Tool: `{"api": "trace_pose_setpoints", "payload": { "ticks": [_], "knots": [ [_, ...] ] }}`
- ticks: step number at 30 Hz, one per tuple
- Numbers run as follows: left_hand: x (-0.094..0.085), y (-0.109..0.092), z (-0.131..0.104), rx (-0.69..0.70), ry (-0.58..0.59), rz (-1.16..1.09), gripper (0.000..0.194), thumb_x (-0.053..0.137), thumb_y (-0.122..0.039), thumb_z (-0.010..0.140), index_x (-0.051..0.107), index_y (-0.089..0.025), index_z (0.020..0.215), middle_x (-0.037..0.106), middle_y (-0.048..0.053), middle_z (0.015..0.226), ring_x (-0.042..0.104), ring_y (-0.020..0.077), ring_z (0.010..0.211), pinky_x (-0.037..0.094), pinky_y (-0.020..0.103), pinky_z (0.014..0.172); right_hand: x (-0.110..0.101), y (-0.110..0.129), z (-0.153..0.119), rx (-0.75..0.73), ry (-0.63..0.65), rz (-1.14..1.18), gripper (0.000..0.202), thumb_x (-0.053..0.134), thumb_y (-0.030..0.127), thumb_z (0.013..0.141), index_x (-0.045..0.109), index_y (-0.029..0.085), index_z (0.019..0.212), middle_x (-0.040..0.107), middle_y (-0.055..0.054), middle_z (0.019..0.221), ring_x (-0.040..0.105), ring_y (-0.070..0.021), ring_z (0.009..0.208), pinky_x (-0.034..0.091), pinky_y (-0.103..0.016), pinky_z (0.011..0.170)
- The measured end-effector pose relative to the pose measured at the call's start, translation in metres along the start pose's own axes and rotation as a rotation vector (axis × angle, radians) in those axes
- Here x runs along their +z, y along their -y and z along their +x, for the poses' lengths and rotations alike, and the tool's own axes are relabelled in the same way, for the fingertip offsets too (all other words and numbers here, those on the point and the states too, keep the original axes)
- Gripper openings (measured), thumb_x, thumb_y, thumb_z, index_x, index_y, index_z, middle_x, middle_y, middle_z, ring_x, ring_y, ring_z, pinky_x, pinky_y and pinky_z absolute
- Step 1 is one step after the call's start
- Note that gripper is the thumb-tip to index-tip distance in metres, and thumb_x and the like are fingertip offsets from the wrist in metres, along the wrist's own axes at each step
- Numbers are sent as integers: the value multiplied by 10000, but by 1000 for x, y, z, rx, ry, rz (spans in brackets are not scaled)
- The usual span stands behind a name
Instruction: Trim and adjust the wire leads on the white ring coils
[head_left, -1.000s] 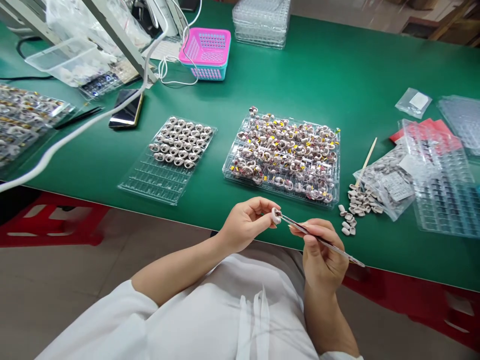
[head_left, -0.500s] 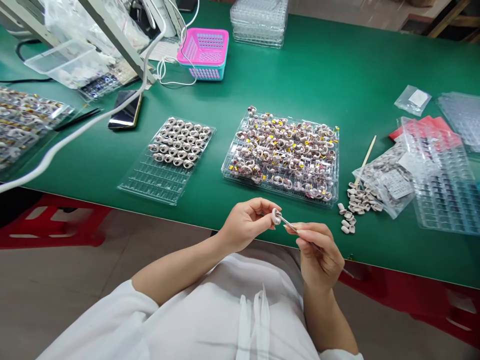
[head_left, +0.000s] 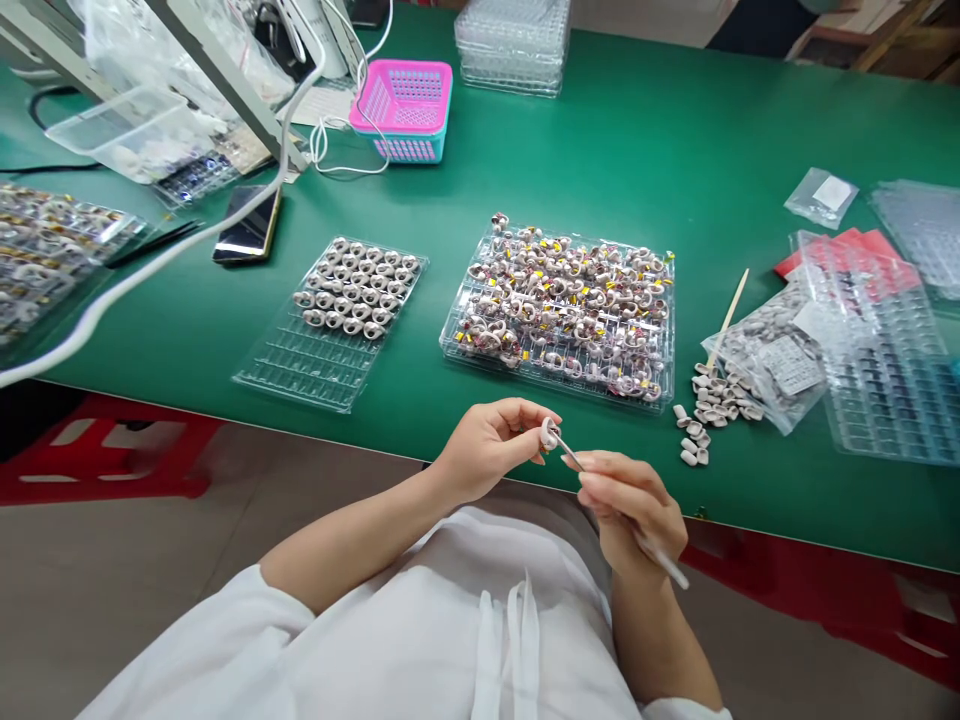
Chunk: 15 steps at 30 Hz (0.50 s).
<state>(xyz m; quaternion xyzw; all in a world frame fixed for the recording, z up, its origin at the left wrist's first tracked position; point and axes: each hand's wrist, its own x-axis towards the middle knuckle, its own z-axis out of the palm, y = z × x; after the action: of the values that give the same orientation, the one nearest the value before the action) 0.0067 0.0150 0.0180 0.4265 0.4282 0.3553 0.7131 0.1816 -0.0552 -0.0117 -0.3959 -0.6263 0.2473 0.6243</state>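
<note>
Ring-shaped piece (head_left: 550,433): pale and small, held up on the near side of the crowded tray (head_left: 559,375), over by the worker's body.
Left hand (head_left: 487,450): thumb and forefinger pinching the ring-shaped piece, just off the crowded tray's near edge.
Right hand (head_left: 637,505): fingers closed round a slim metal tool (head_left: 571,456), near side of the crowded tray, toward its right; the tool's tip meets the ring-shaped piece.
Crowded tray: heaped with pale rings bearing yellow and reddish bits, lying flat on the green table (head_left: 675,150).
Part-filled tray (head_left: 300,360): left of the crowded tray, pale rings in rows at its far end, bare slots nearer the worker.
Loose pale pieces (head_left: 720,398): a little scatter just right of the crowded tray's near corner.
Wooden stick (head_left: 730,310): right of the crowded tray, one end at those pieces.
Plastic bag (head_left: 780,365): farther right of the crowded tray, packed with similar pieces, partly beneath a transparent tray (head_left: 885,400).
Phone (head_left: 247,225): well left of the crowded tray, beyond the part-filled one.
Pink basket (head_left: 401,125): beyond the crowded tray, to its left.
</note>
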Motion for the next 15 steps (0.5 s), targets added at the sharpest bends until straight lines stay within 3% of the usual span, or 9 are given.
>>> {"api": "trace_pose_setpoints", "payload": {
  "ticks": [2, 5, 10, 15],
  "knots": [
    [-2, -1, 2, -27, 35, -36, 229, 786, -296, 750, 749, -118, 889, 731, 35, 764, 638, 106, 606, 560, 209, 583, -5, -1, 0, -89, 94, -48, 410, 688, 23, 841, 736, 271, 1164, 749, -68, 1027, 748, -242, 944, 659, -378, 783],
    [-3, 0, 2, -22, 40, -34, 202, 778, -273, 758, 749, -118, 885, 729, 32, 756, 634, 99, 602, 555, 199, 579, -8, -2, -1, -69, 117, -45, 432, 673, 27, 853, 722, 294, 1189, 748, -66, 1039, 748, -244, 948, 665, -387, 773],
    [0, 3, -4, 121, -44, 135, 190, 727, -232, 797, 745, -105, 938, 748, 63, 804, 674, 122, 670, 568, 211, 649, 0, -1, -3, 183, -112, 135, 281, 639, 112, 906, 735, 284, 1107, 700, -55, 1020, 739, -212, 859, 677, -416, 737],
    [-1, 6, -5, 276, -62, 321, 184, 659, -190, 837, 742, -97, 973, 767, 96, 857, 712, 151, 738, 576, 226, 696, 8, -2, 2, 311, -226, 267, 176, 659, 178, 910, 753, 260, 1033, 691, -47, 942, 730, -190, 785, 679, -367, 648]
  ]
}}
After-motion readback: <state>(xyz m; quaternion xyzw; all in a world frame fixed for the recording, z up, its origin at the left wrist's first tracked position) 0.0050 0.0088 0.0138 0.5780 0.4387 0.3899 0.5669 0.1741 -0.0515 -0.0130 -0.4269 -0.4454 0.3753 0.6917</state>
